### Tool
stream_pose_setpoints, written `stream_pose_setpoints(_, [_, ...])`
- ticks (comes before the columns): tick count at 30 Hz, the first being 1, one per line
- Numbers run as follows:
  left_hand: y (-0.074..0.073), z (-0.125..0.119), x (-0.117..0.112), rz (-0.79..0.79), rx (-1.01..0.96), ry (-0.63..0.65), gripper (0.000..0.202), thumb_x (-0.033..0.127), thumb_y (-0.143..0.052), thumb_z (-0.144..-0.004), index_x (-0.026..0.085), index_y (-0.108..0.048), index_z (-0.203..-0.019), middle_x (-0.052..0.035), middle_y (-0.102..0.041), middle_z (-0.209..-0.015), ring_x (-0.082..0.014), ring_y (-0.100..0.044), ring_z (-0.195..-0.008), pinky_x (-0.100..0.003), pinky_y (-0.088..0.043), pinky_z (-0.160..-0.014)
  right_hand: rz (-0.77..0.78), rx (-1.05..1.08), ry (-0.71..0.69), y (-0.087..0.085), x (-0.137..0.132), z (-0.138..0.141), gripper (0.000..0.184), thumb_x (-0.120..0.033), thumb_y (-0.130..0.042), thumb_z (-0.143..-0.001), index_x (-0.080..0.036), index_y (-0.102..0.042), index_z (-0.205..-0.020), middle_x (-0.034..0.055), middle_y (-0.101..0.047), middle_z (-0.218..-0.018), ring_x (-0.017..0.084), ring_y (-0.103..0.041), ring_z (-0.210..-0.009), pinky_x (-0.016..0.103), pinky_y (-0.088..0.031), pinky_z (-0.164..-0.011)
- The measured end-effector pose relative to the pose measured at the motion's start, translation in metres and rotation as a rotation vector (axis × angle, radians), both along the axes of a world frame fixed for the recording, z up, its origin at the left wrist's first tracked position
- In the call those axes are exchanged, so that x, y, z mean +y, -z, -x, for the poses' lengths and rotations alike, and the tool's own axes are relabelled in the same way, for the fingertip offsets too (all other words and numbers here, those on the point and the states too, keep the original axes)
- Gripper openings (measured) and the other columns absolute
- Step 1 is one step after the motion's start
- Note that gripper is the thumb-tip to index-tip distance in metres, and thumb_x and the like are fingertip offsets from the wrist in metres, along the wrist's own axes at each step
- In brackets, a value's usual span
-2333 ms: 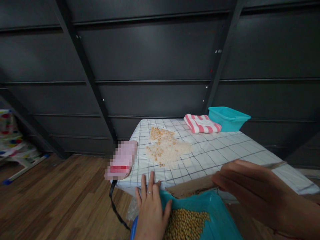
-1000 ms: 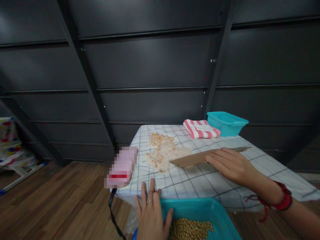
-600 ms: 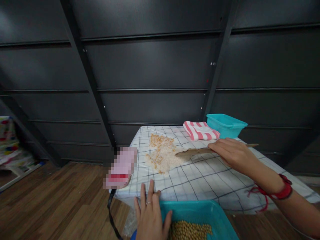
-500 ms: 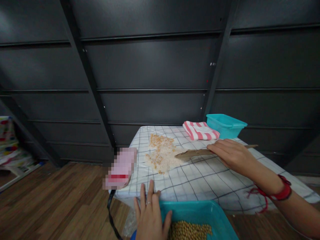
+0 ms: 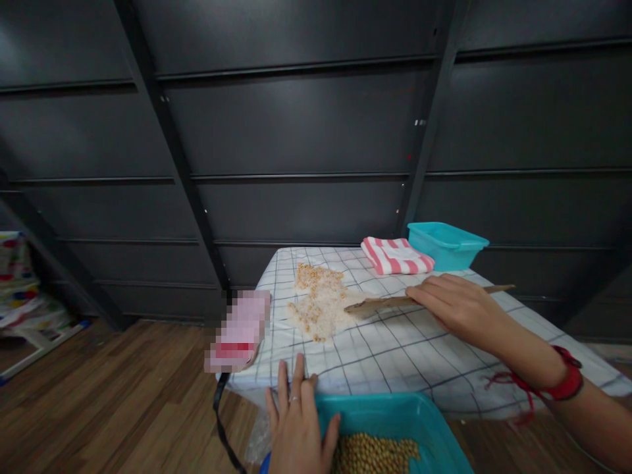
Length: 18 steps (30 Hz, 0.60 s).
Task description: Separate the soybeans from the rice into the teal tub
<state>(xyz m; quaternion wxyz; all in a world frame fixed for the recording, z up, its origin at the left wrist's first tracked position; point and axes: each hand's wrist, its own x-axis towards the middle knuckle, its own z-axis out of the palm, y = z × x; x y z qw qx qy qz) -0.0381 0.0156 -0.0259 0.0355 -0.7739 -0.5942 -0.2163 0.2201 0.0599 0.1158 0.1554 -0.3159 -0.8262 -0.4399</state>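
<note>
My right hand (image 5: 451, 303) is closed around a flat brown piece of cardboard (image 5: 385, 303). Its left end meets a spread of pale grains (image 5: 328, 313) mixed with yellow ones on the checked tablecloth (image 5: 375, 359). A red band with loose threads circles the right wrist. At the table's near edge my left hand (image 5: 299, 418) lies with outstretched fingers over the left rim of a teal tub (image 5: 365, 403), its thumb on the tub's inner side. Greenish-brown round beans or seeds (image 5: 372, 454) fill part of that tub; its near part is out of frame.
A blurred-out pink item (image 5: 241, 329) lies at the table's left edge, a black strap (image 5: 220, 415) hanging below. Towards the back right are a folded pink-and-white striped cloth (image 5: 397, 255) and another teal tub (image 5: 447, 247). Dark panels (image 5: 296, 131) rise behind the table.
The view shifts slightly. My right hand and the cardboard are nearly where they were, and the grains look the same. My left hand stays at the tub's rim.
</note>
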Motion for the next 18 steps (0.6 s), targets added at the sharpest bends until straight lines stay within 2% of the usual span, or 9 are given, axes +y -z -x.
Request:
stream_pose_setpoints(5, [0.000,-0.001,-0.001,-0.011,0.024,-0.013,0.032,0.026,-0.043,-0.076,0.012,-0.053,-0.102,-0.0166,-0.036,-0.136,-0.0398,-0.022,-0.126,-0.062,-0.029,-0.094,-0.015,0.016,-0.026,-0.005,-0.009,-0.002,0.023,-0.003,-0.034,-0.082,-0.013,-0.055,-0.088,0.0045,-0.061,-0.071,0.014,-0.054,-0.067,0.028,-0.043,-0.060])
stream_pose_setpoints(10, [0.000,-0.001,-0.002,-0.023,0.028,-0.013,0.031,0.025,-0.043,-0.075,0.012,-0.054,-0.102,-0.0166,-0.036,-0.136,-0.0400,-0.022,-0.126,-0.062,-0.030,-0.093,-0.034,0.007,-0.001,0.000,-0.003,-0.001,0.023,-0.005,-0.035,-0.082,-0.012,-0.055,-0.086,0.0060,-0.060,-0.069,0.015,-0.053,-0.065,0.028,-0.041,-0.058])
stream_pose_setpoints(18, [-0.002,-0.002,-0.001,-0.030,0.012,-0.017,0.031,0.025,-0.043,-0.075,0.013,-0.053,-0.101,-0.0161,-0.037,-0.135,-0.0393,-0.022,-0.126,-0.062,-0.029,-0.094,0.033,0.001,-0.011,0.000,-0.012,0.000,0.024,-0.003,-0.033,-0.081,-0.013,-0.055,-0.086,0.0043,-0.058,-0.066,0.014,-0.052,-0.063,0.028,-0.041,-0.058])
